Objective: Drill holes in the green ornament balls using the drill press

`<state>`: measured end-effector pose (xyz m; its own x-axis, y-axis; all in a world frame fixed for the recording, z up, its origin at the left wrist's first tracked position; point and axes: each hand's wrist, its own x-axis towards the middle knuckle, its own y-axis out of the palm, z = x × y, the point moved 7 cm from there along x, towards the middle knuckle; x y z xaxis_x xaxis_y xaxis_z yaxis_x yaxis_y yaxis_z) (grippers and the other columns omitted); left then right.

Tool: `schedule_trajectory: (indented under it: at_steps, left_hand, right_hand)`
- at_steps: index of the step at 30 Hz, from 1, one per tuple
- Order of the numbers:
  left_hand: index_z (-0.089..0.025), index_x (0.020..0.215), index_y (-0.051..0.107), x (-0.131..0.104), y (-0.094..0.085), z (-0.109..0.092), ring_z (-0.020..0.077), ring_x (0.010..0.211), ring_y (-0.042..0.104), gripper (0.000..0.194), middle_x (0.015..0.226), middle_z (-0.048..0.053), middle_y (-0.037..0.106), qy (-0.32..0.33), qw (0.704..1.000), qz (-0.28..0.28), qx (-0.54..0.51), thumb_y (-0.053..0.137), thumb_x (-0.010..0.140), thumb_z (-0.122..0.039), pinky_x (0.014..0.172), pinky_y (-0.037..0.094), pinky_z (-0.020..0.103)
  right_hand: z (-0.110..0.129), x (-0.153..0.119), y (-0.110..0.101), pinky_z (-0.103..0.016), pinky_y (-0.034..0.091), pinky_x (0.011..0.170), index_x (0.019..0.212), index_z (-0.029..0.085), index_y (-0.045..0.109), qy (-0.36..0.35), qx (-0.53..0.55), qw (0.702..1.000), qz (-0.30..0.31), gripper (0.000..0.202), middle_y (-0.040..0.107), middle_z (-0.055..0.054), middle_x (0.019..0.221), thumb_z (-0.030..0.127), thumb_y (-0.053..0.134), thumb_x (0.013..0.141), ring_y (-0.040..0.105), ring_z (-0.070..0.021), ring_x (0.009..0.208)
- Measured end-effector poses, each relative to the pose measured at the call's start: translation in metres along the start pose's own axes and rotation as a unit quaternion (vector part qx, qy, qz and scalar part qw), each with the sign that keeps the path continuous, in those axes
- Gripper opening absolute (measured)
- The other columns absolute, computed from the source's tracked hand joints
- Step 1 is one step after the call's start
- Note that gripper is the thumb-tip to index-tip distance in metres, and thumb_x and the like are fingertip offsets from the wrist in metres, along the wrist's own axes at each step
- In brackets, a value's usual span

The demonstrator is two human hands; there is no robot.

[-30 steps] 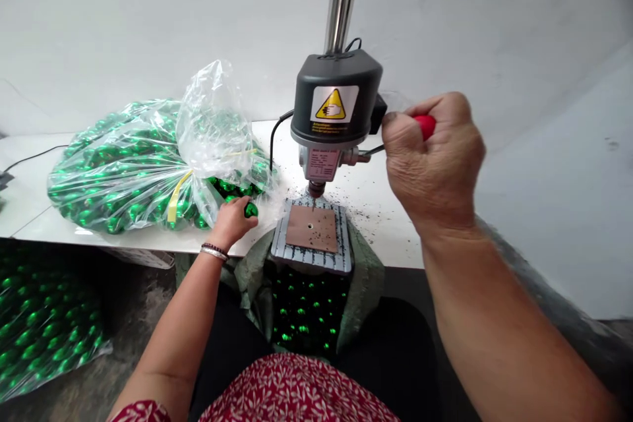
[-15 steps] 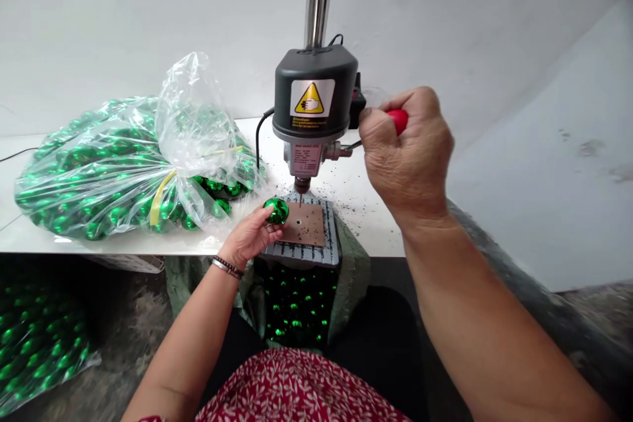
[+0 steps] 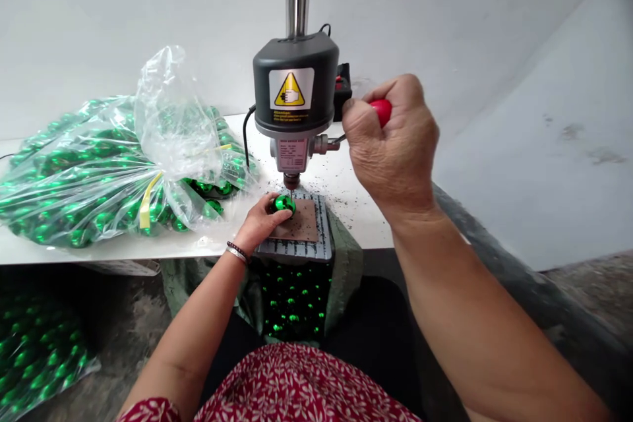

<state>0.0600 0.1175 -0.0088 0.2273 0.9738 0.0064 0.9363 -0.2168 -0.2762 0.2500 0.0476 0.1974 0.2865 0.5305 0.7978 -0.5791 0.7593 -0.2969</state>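
Note:
A shiny green ball (image 3: 285, 204) is between the thumb and fingers of my left hand (image 3: 262, 221), right by the thin drill bit under the chuck of the drill press (image 3: 297, 86). Below the ball lies a brown board (image 3: 306, 224) on the grey grooved base plate (image 3: 321, 247). My right hand (image 3: 395, 145) is wrapped round the red knob (image 3: 382, 112) of the press lever, to the right of the motor housing. Whether the bit touches the ball I cannot tell.
A clear plastic bag (image 3: 109, 178) full of green balls lies on the white table (image 3: 366, 231) at the left. Another bag of green balls (image 3: 39, 349) is on the floor. More balls (image 3: 294, 300) sit in a dark green sack (image 3: 346, 267) below the base plate. Dark shavings are scattered around the press.
My left hand has carried the green ball over the board, close up to the drill bit. The whole view has shifted a little; my right hand still grips the knob.

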Motion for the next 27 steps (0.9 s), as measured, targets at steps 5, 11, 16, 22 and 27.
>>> schedule_trajectory:
  at_steps: [5, 11, 16, 22, 27]
  left_hand:
    - [-0.021, 0.120, 0.064, -0.004, 0.002, -0.001, 0.0222, 0.097, 0.062, 0.055, 0.104, 0.004, 0.071, 0.013, 0.993, -0.010, 0.120, 0.076, 0.067, -0.029, 0.093, 0.047, 0.036]
    - [-0.026, 0.118, 0.068, -0.012, 0.008, -0.015, 0.0318, 0.113, 0.055, 0.055, 0.116, 0.005, 0.069, 0.072, 0.967, -0.029, 0.243, 0.079, 0.064, -0.027, 0.104, 0.038, 0.047]
    - [-0.025, 0.116, 0.069, -0.007, 0.011, -0.004, 0.0293, 0.109, 0.058, 0.056, 0.109, 0.005, 0.070, 0.065, 0.990, -0.010, 0.128, 0.081, 0.061, -0.026, 0.103, 0.041, 0.044]
    - [-0.026, 0.118, 0.068, -0.003, 0.012, 0.009, 0.0260, 0.107, 0.059, 0.060, 0.106, 0.004, 0.069, 0.067, 0.996, 0.003, 0.056, 0.082, 0.060, -0.025, 0.099, 0.045, 0.039]
    - [-0.028, 0.120, 0.067, -0.003, 0.011, 0.012, 0.0266, 0.110, 0.056, 0.061, 0.110, 0.003, 0.068, 0.065, 0.994, -0.001, 0.089, 0.082, 0.061, -0.028, 0.102, 0.042, 0.041]
  right_hand:
    - [0.000, -0.002, 0.000, -0.024, 0.044, 0.067, 0.086, 0.021, 0.046, -0.001, 0.004, 1.000, 0.006, 0.021, 0.046, 0.004, 0.070, 0.041, 0.047, 0.092, 0.051, -0.0072, 0.069]
    - [0.002, -0.005, -0.001, -0.025, 0.046, 0.070, 0.087, 0.021, 0.048, -0.013, 0.023, 1.000, 0.003, 0.024, 0.046, 0.002, 0.073, 0.045, 0.044, 0.092, 0.053, -0.0085, 0.074]
    - [0.006, -0.012, -0.008, -0.024, 0.043, 0.064, 0.083, 0.021, 0.048, 0.011, -0.001, 1.000, -0.020, 0.023, 0.048, 0.004, 0.070, 0.043, 0.050, 0.087, 0.043, -0.0054, 0.061]
    - [0.009, -0.026, -0.011, -0.024, 0.042, 0.061, 0.080, 0.022, 0.046, 0.012, -0.014, 1.000, -0.017, 0.020, 0.050, 0.004, 0.069, 0.040, 0.050, 0.086, 0.044, -0.0064, 0.059]
    - [0.006, -0.031, -0.012, -0.025, 0.040, 0.058, 0.077, 0.022, 0.047, 0.023, -0.026, 0.998, -0.043, 0.016, 0.047, 0.005, 0.063, 0.036, 0.052, 0.082, 0.043, -0.0069, 0.055]
